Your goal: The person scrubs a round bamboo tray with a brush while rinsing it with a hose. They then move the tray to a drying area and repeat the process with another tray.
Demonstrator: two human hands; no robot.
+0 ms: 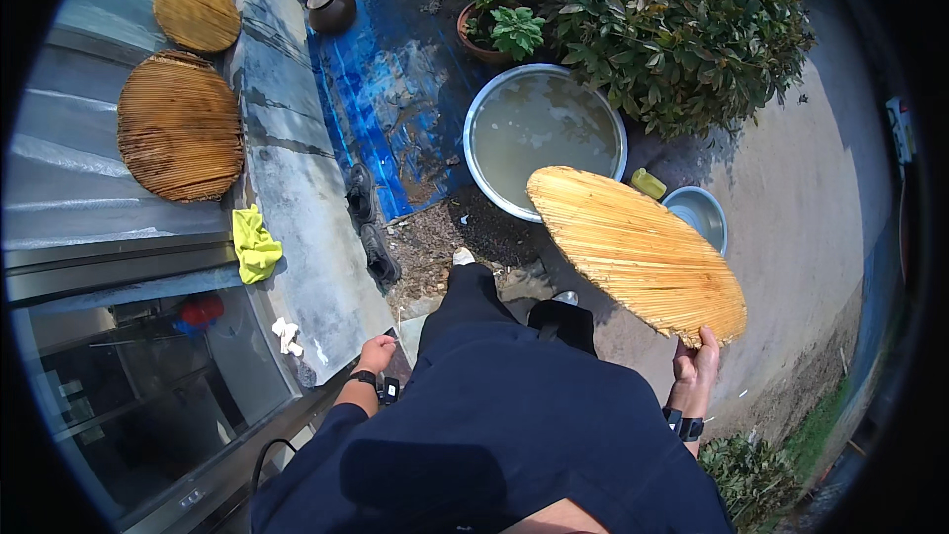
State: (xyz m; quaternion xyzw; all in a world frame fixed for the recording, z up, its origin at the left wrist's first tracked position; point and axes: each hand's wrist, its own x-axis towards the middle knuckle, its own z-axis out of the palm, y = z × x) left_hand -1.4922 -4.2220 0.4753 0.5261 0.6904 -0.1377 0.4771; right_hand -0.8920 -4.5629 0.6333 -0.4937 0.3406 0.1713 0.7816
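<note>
My right hand [695, 362] grips the near edge of a round mat of woven stalks [637, 256], thumb on its upper face. The mat is tilted and its far edge overlaps the rim of a wide metal basin [545, 135] holding murky water. My left hand [377, 353] hangs low beside my left hip with its fingers curled; a small dark object shows at the fingertips, and whether it is held is unclear. Two more round stalk mats, a larger one [180, 126] and a smaller one [197, 13], lean against the window side at the left.
A yellow-green cloth [255, 245] and crumpled white tissue [287, 336] lie on the concrete ledge [289, 126]. Dark shoes [379, 252] stand beside it. Around the basin are a blue tarp [385, 111], potted plant [489, 33], leafy bush [667, 22], yellow container [647, 183] and smaller basin [700, 215]. A dark pot [331, 11] stands farther off.
</note>
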